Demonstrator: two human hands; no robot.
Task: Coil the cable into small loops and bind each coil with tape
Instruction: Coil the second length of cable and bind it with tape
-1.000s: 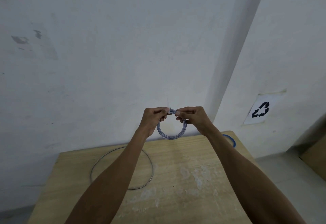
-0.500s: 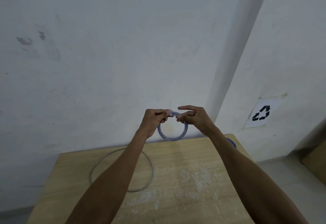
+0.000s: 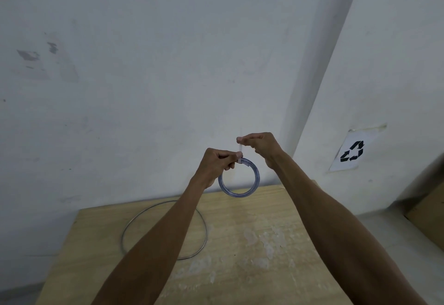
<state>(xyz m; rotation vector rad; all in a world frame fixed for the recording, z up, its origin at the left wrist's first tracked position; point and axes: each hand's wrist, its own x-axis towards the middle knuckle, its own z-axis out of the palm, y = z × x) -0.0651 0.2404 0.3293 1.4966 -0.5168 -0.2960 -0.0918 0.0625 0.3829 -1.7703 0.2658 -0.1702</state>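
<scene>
Our left fingertips point(image 3: 237, 155) pinch the top of the small round coil of bluish-grey cable point(image 3: 257, 177), just where a narrow strip of whitish tape point(image 3: 240, 151) meets it. Our right fingertips point(image 3: 240, 139) pinch the strip's upper end, so it runs straight between the two pinches. The remaining fingers of the left hand point(image 3: 216, 164) and right hand point(image 3: 260, 146) are curled in. We cannot quite tell whether the tape already wraps the coil.

The coil hangs upright above the far edge of the pale wooden table point(image 3: 264, 244). On the table's far left lies a large loose loop of thin grey cable point(image 3: 123, 235). Beyond its far right corner hangs a white paper recycling sign point(image 3: 352, 152).
</scene>
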